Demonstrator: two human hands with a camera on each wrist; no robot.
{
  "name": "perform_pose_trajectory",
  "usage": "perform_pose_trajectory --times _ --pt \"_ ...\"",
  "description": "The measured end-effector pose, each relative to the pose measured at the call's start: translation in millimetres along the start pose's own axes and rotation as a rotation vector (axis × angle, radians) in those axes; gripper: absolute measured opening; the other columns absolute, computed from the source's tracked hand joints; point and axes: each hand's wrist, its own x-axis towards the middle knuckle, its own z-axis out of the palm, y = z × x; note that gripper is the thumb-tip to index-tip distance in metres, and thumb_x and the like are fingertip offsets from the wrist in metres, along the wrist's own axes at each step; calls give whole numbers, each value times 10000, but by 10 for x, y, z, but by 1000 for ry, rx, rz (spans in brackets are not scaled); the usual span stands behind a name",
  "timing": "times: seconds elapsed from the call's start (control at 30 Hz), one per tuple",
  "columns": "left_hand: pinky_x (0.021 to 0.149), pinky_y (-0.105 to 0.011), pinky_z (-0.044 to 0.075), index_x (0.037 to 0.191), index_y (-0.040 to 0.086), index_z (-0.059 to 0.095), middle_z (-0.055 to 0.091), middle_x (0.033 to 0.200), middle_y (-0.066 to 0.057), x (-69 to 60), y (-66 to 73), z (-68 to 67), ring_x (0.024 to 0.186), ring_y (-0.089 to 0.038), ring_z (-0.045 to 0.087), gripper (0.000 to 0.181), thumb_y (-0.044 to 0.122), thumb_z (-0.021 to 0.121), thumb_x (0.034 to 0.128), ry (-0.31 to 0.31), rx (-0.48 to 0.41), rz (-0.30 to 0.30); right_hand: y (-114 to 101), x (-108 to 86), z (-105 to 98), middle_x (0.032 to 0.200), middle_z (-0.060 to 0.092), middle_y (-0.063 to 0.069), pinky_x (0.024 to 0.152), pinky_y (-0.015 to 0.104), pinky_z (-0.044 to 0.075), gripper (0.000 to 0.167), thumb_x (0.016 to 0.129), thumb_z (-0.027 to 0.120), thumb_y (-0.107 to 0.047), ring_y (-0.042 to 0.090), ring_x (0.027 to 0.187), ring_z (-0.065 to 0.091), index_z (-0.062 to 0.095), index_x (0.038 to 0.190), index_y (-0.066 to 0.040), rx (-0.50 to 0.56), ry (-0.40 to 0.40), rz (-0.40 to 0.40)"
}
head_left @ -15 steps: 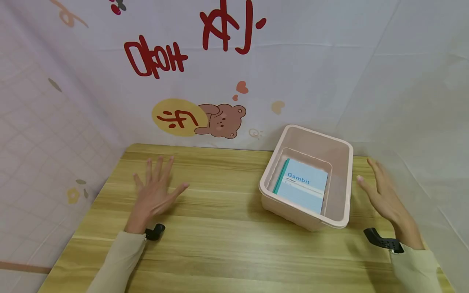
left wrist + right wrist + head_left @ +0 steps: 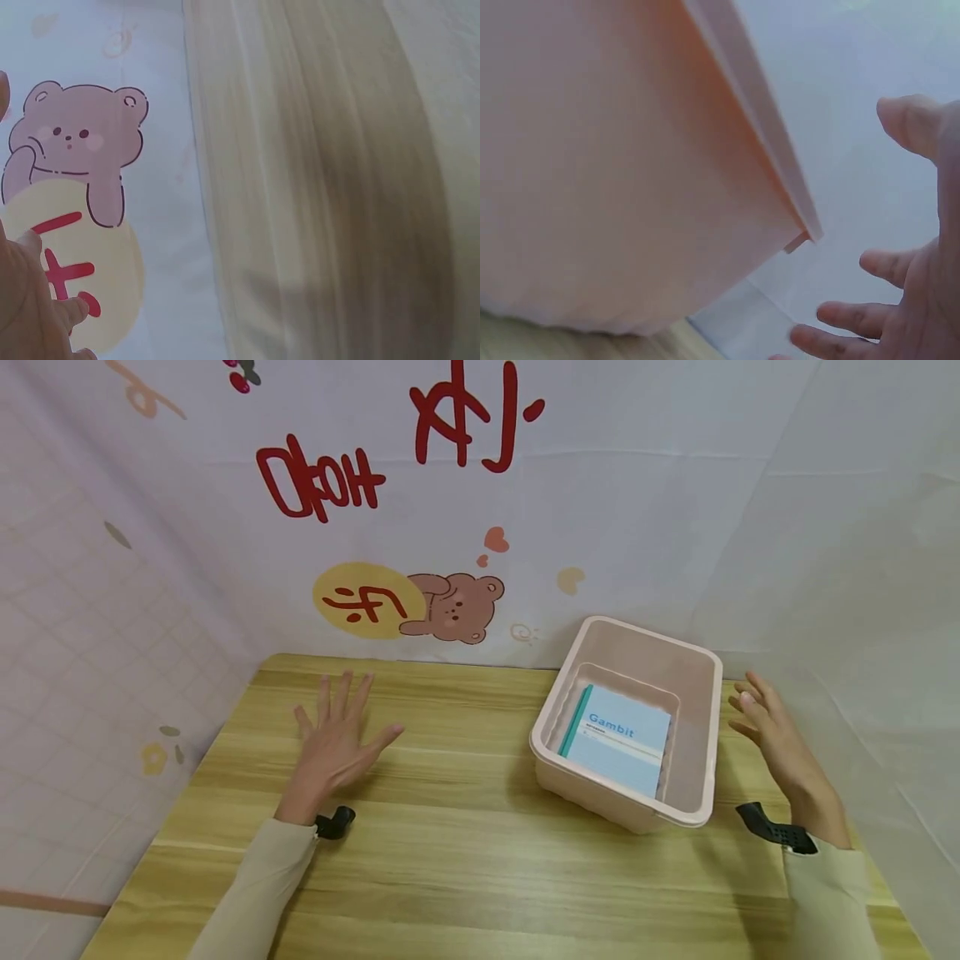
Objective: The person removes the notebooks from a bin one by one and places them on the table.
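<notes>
A pale pink plastic bin (image 2: 551,766) stands on the right part of the table in the head view. Flat inside it lies a light blue notebook (image 2: 622,752) with a teal spine and "Gambit" on its cover. My left hand (image 2: 335,752) is spread over the left part of the table, holding nothing. Just right of the bin, my right hand (image 2: 783,747) hovers with fingers loosely bent and nothing in them. The right wrist view shows the bin's outer wall (image 2: 615,172) close by, with a gap between it and the right hand (image 2: 922,300).
The wooden table (image 2: 450,860) meets a white printed cloth backdrop (image 2: 637,510) at its back edge. Cloth also hangs along the left side (image 2: 67,693) and the right side (image 2: 900,710). Each wrist wears a black strap mount (image 2: 776,831).
My left hand has moved right and slightly farther back, still spread. My right hand has shifted a little left and its fingers have bent and turned towards the bin. Bin and notebook stay put.
</notes>
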Motion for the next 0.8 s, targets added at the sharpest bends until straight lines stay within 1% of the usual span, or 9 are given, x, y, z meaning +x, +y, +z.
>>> perform_pose_trajectory --times 0.07,0.1,0.17,0.23,0.3,0.47,0.53,0.63,0.8 --pt "1112 -834 -71 1659 316 -15 -43 1743 -106 25 32 -3 1590 -408 -145 953 776 419 946 -1 6 2 6 18 14 1647 188 150 948 85 440 643 1132 303 -295 34 1361 440 -47 1657 -172 127 -12 -32" --pt "1114 -831 -76 1659 320 -15 -45 1743 -103 41 51 -4 1589 -403 -151 951 777 416 946 -2 2 5 9 23 20 1612 244 125 951 99 458 647 1132 303 -283 1 1314 476 -55 1655 -148 190 -22 -47" --pt "1120 -827 -72 1656 333 -22 -39 1743 -102 76 95 -8 1592 -403 -140 944 777 413 947 2 2 15 11 29 31 1541 353 51 951 135 495 648 1131 301 -247 -13 1234 540 -62 1649 -108 314 -36 -71" --pt "1126 -820 -78 1651 352 -41 -58 1744 -82 110 147 -16 1594 -393 -142 938 782 405 946 -1 2 24 11 22 38 1480 433 -22 949 164 516 633 1131 277 -216 15 1211 579 -67 1643 -72 398 -51 -93" --pt "1131 -816 -76 1649 360 -38 -56 1745 -70 144 200 -24 1596 -381 -140 936 783 409 945 4 0 37 9 20 43 1431 497 -43 940 193 537 629 1127 274 -185 55 1187 615 -65 1637 -42 483 -64 -109" --pt "1138 -812 -59 1648 369 -28 -14 1746 -80 216 326 -34 1601 -365 -133 926 776 419 946 15 -6 84 6 42 46 1377 571 3 903 247 574 648 1106 318 -81 126 1120 681 -59 1626 5 631 -81 -104" --pt "1140 -810 -59 1646 378 -29 -28 1747 -63 246 370 -39 1603 -360 -128 918 773 419 949 15 -16 98 1 59 55 1364 583 17 884 266 588 659 1094 348 -39 138 1092 696 -40 1624 20 677 -76 -91" --pt "1144 -809 -40 1644 387 -32 -49 1747 -35 303 442 -50 1606 -352 -116 909 778 407 951 10 -12 114 -6 81 76 1344 584 37 850 291 607 640 1077 381 11 151 1044 707 57 1629 19 745 -69 -82" --pt "1160 -797 -20 1645 388 -16 -55 1747 -18 388 554 -69 1604 -308 -155 914 798 396 941 1 -13 131 -19 101 128 1261 633 60 820 303 615 507 1052 425 61 169 1009 705 383 1552 -5 799 -31 -64"
